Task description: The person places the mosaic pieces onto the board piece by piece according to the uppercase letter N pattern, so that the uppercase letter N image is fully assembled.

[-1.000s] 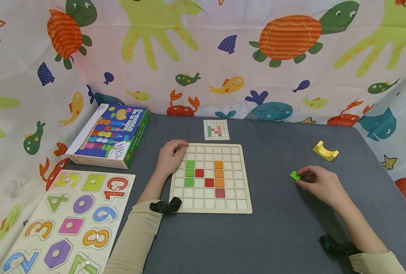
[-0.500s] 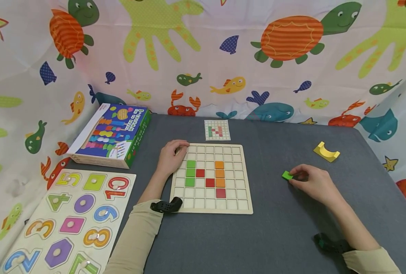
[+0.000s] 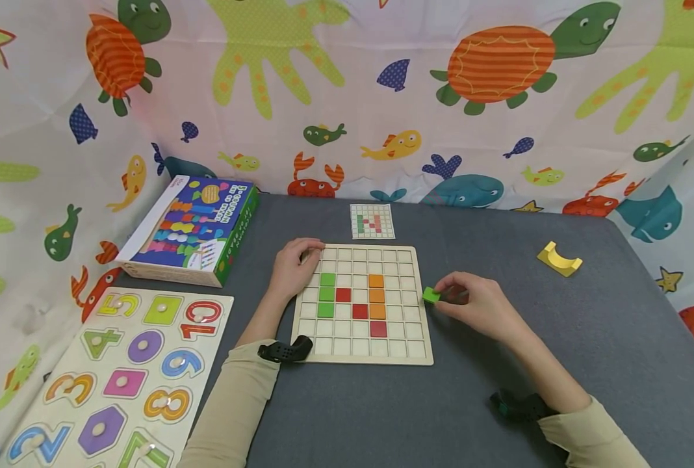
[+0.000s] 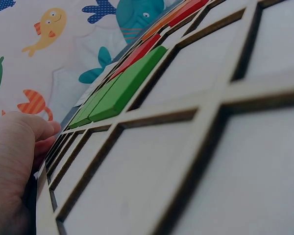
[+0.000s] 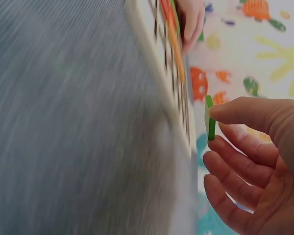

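Observation:
A wooden grid board [image 3: 404,351] lies on the table, with green tiles [image 3: 326,294], red tiles [image 3: 360,312] and orange tiles [image 3: 376,294] set in its squares. My left hand [image 3: 293,270] grips the board at its upper left corner, thumb and fingers bent at the edge. In the left wrist view those fingertips sit right at the rim. My right hand [image 3: 478,302] pinches a small green square tile [image 3: 431,296] between thumb and fingers, just by the board's right edge. The right wrist view shows the tile [image 5: 209,118] edge-on, the other fingers loosely bent.
A small printed pattern card [image 3: 373,221] lies behind the board. Off to the right is a yellow arch block [image 3: 559,259]. A blue and green game box [image 3: 186,231] and a number puzzle board [image 3: 127,354] lie on the left. A sea-animal cloth [image 3: 347,97] hangs behind.
My right hand has carried the green tile leftward across the table to the board's right edge. My left hand has stayed at the corner.

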The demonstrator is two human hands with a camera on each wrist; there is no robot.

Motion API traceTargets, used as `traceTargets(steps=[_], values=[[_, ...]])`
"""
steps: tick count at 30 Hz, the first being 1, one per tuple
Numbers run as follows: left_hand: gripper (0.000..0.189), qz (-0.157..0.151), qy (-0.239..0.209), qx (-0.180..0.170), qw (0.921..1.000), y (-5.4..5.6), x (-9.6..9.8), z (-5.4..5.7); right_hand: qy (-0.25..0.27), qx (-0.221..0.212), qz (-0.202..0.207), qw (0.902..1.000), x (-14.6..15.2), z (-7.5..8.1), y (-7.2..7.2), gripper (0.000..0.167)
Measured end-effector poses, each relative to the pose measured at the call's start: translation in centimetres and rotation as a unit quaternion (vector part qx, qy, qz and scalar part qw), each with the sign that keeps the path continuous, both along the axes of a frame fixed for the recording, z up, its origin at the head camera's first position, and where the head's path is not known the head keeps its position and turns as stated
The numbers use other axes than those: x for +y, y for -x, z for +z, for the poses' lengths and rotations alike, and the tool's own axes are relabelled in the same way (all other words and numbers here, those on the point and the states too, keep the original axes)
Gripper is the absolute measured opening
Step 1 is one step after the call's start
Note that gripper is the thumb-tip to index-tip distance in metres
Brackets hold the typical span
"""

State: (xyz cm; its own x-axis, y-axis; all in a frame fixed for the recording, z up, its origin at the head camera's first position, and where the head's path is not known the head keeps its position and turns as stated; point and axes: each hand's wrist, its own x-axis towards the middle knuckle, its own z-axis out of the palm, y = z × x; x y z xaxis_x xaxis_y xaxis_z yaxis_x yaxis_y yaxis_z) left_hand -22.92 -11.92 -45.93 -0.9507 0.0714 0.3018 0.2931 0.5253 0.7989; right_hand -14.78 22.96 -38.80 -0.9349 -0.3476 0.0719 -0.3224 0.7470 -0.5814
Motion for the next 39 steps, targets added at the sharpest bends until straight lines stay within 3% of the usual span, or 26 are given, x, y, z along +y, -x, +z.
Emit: traceTargets(steps=[8, 15, 25, 32, 39], values=[[0.020, 0.003, 0.000, -0.007, 1.0000, -0.2, 0.1, 0.3, 0.061, -0.024, 0.057, 0.9962, -4.8, 0.4, 0.1, 0.019], [0.020, -0.003, -0.005, 0.000, 1.0000, -0.4, 0.2, 0.4, 0.097, -0.046, 0.108, 0.9884, -8.4, -0.2, -0.1, 0.019], [0.020, -0.001, -0.002, -0.003, 1.0000, -0.2, 0.3, 0.2, 0.043, 0.006, 0.205, 0.9778, -13.0, -1.3, -1.0, 0.018], [0.021, -0.004, -0.002, -0.001, 1.0000, -0.3, 0.4, 0.2, -0.004, 0.046, 0.217, 0.9750, -14.5, -1.3, -1.2, 0.014], [0.020, 0.000, -0.001, -0.004, 1.0000, -0.3, 0.4, 0.3, 0.013, 0.059, 0.232, 0.9709, -14.7, -1.7, -1.1, 0.012]])
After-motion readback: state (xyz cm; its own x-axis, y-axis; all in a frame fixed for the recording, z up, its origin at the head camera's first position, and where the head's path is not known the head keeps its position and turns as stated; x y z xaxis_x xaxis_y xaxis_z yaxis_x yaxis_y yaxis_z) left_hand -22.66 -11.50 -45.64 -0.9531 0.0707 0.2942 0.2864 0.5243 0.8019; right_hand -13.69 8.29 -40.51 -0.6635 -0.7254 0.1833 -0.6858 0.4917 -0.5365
